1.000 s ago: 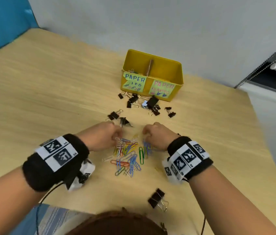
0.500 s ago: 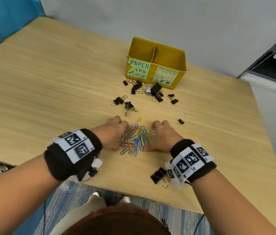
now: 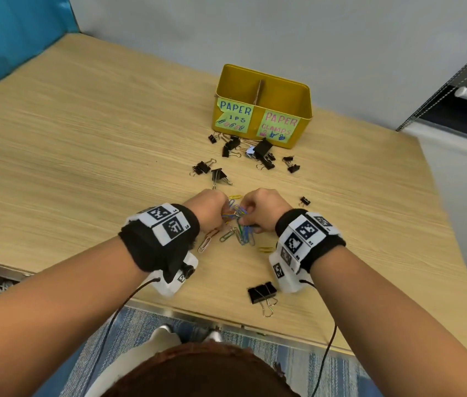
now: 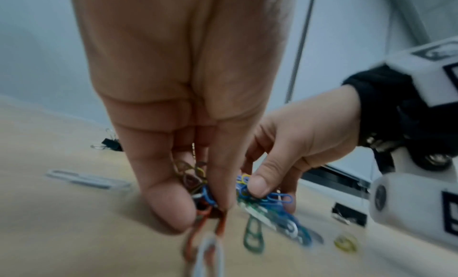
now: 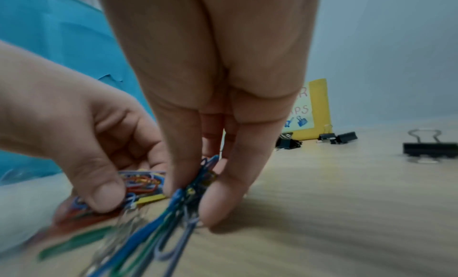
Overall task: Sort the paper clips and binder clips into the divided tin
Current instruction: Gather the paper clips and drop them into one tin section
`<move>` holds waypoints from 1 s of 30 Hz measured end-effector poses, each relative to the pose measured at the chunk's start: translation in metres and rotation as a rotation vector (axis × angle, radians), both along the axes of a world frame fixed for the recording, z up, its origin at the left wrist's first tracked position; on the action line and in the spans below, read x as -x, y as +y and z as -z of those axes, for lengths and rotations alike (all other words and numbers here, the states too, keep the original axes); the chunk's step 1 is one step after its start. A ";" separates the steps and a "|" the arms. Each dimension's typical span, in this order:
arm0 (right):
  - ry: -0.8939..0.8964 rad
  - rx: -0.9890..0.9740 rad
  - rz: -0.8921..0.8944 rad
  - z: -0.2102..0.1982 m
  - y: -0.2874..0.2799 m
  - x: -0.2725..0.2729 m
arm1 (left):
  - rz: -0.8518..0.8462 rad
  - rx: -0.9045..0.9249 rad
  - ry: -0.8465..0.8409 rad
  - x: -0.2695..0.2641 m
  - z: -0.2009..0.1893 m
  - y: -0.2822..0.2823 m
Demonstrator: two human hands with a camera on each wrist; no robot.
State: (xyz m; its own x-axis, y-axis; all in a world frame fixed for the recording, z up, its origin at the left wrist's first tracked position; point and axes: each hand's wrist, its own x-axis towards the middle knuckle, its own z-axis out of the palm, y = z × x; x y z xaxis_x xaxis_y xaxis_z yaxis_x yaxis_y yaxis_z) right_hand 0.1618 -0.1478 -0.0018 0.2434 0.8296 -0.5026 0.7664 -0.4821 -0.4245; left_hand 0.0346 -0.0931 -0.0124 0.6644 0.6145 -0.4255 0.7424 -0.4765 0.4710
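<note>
A heap of coloured paper clips (image 3: 238,224) lies on the wooden table between my two hands. My left hand (image 3: 212,207) pinches a bunch of them, mostly red and blue, seen close in the left wrist view (image 4: 205,201). My right hand (image 3: 258,210) pinches another bunch, mostly blue and green (image 5: 188,195). Both bunches hang just above the table. The yellow divided tin (image 3: 304,101) stands at the back, labelled for paper clips on the left and paper clamps on the right. Black binder clips (image 3: 264,147) lie scattered in front of it.
A large black binder clip (image 3: 262,292) lies near the table's front edge by my right wrist. A small one (image 3: 304,201) sits to the right of my right hand. Loose paper clips (image 3: 205,243) lie near my left wrist. A wall runs behind the tin.
My hands have drawn the spread paper clips together into a tight heap, and their fingers have closed on bunches and begun to lift them.
</note>
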 end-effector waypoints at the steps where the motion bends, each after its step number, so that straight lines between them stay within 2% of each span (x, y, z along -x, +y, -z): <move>1: 0.093 0.027 0.074 0.000 0.002 -0.004 | -0.048 0.093 -0.037 0.000 -0.001 0.004; 3: 0.224 0.047 0.159 -0.002 0.005 -0.015 | -0.120 0.246 -0.122 0.001 -0.004 0.014; 8: 0.451 -0.034 0.228 -0.019 0.013 -0.038 | -0.208 0.440 -0.285 0.001 -0.016 0.039; 12: 0.630 -0.157 0.287 -0.045 0.030 -0.054 | -0.289 0.544 -0.524 -0.010 -0.040 0.061; 15: 0.708 -0.297 0.331 -0.070 0.054 -0.066 | -0.390 0.510 -0.712 -0.024 -0.064 0.087; 20: 0.794 -0.458 0.379 -0.107 0.113 -0.080 | -0.509 0.313 -0.885 -0.055 -0.099 0.140; 23: 0.738 -0.528 0.446 -0.116 0.147 -0.080 | -0.587 0.207 -0.903 -0.076 -0.106 0.168; 26: 0.511 -0.530 0.481 -0.109 0.179 -0.076 | -0.611 0.067 -0.808 -0.094 -0.099 0.184; 30: 0.233 -0.399 0.381 -0.098 0.197 -0.073 | -0.467 -0.128 -0.609 -0.102 -0.089 0.183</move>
State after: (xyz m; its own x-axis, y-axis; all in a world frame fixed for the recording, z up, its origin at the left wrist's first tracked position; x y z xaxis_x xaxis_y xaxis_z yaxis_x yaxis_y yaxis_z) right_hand 0.2343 0.0496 0.0965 0.4812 0.8413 -0.2464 0.4360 -0.4735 -0.7653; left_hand 0.1368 0.0901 0.0765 0.4188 0.9077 0.0251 0.5073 -0.2568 0.8226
